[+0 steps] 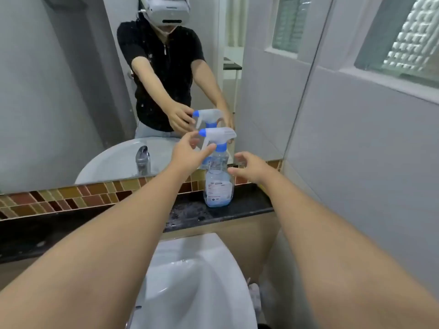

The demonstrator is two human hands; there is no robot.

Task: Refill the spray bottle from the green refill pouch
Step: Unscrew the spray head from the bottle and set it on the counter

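bathroom tiles and a wide mirror (71,91) back the dark stone ledge (249,205), and on that ledge the spray bottle (218,179) stands upright, close against the mirror. take the bottle as your landmark. it is clear, with a thin layer of blue liquid at the bottom, so it looks nearly empty and due for the refill. its white trigger head (219,134) with the blue collar is on, so the step in hand is probably to take hold of the bottle and unscrew that head.

your left hand (187,153) is up at the bottle's left, level with the trigger head, fingers spread wide and holding nothing; the thumb lies across the front of the neck, and you cannot tell from here whether it touches. your right hand (251,169) is just right of the bottle's shoulder, fingers loosely parted, also empty and apart from the plastic. one hand high and one low suits bracing the body while the other turns the collar.

below the bottle, nearer to you, lies the white basin (190,281), a sensible place to pour over. the green refill pouch is not in view.
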